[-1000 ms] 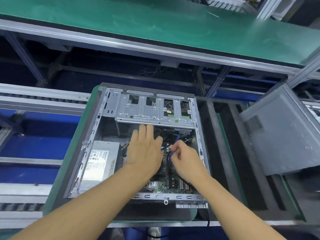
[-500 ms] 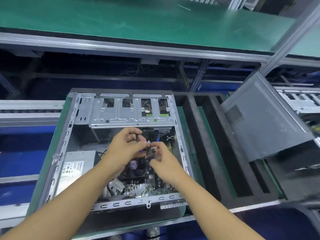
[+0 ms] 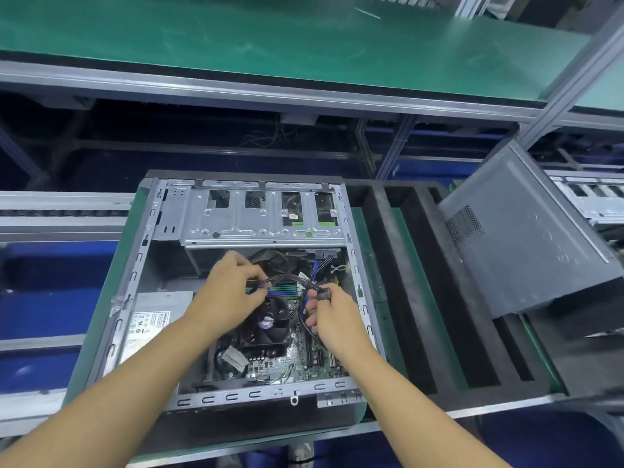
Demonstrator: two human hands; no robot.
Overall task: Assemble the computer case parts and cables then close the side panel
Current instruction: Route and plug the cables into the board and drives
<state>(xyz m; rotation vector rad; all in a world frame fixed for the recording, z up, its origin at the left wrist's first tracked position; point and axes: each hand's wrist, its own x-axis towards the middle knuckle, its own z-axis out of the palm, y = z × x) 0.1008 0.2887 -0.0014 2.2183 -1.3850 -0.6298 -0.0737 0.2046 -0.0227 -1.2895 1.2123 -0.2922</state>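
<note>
Where the black cable [image 3: 287, 278] arcs over the middle of the open computer case [image 3: 135, 275], it is strung between both hands, a little above the memory sticks [image 3: 287, 288] and the round CPU fan [image 3: 270, 320]. The left hand [image 3: 229, 292] has its fingers curled and pinches the cable's left end between thumb and fingertips, just right of its knuckles. The right hand [image 3: 332, 315] is likewise curled and pinches a black connector [image 3: 323, 293] at the cable's right end, with the plug poking out above its thumb. Both hands hover over the motherboard [image 3: 290, 361], near each other but not touching. Blue cables [image 3: 315, 268] run up behind the right hand towards the far wall. Beyond the hands the metal drive cage [image 3: 236, 219] spans the far end of the case, and the power supply [image 3: 152, 324] with its white label sits in the near left corner, beside the left forearm. The case lies on its side on a green-edged pallet. To its right is a black foam rack [image 3: 415, 282], and past that the grey side panel [image 3: 526, 238] stands tilted, well apart from the case. A green conveyor belt [image 3: 270, 38] runs across the top
</note>
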